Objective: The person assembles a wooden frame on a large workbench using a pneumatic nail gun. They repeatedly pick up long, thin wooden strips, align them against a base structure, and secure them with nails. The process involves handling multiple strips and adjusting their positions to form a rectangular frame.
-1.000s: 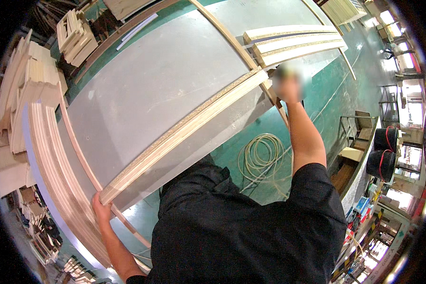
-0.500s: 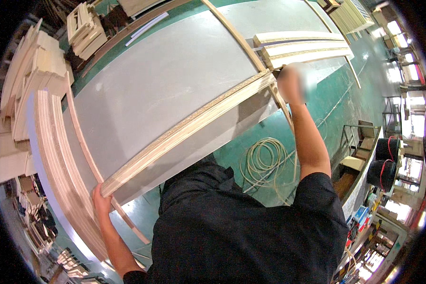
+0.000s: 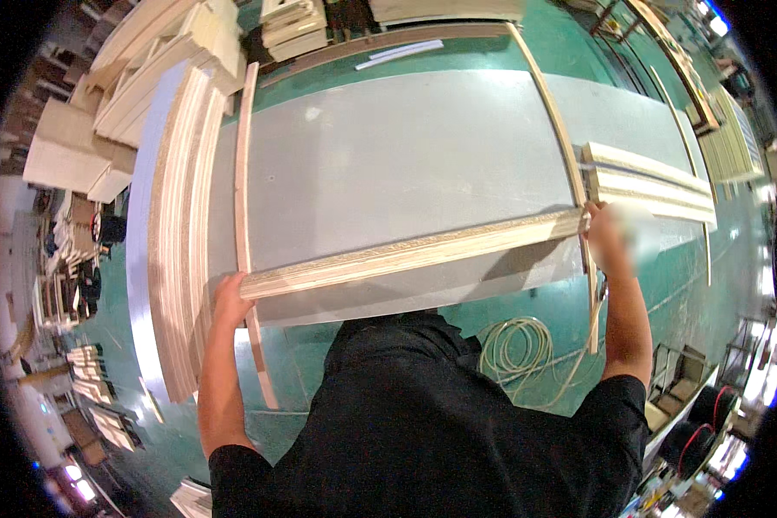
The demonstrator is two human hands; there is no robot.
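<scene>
A long laminated wooden beam [image 3: 414, 255] stretches crosswise in front of me, above the near part of a large grey panel [image 3: 388, 155]. My left hand [image 3: 230, 299] is closed around its left end. At the other end, my right hand [image 3: 609, 233] grips the beam, though part of that hand is blurred. Beneath the beam's ends run two thin wooden battens, the left batten [image 3: 243, 173] and the right batten [image 3: 554, 121]. Just beyond my right hand lie several shorter beams [image 3: 652, 192] side by side. I cannot tell whether the held beam rests on the panel.
Left of the panel stands a stack of long laminated boards [image 3: 181, 259]. A coiled hose [image 3: 516, 354] lies on the green floor to the right of my body. Stacked wooden parts [image 3: 293, 30] and two white strips [image 3: 401, 53] sit at the far side.
My view has swung leftward, so the scene appears shifted right and turned. Both hands keep their hold on the beam's ends, and it lies in much the same place over the panel.
</scene>
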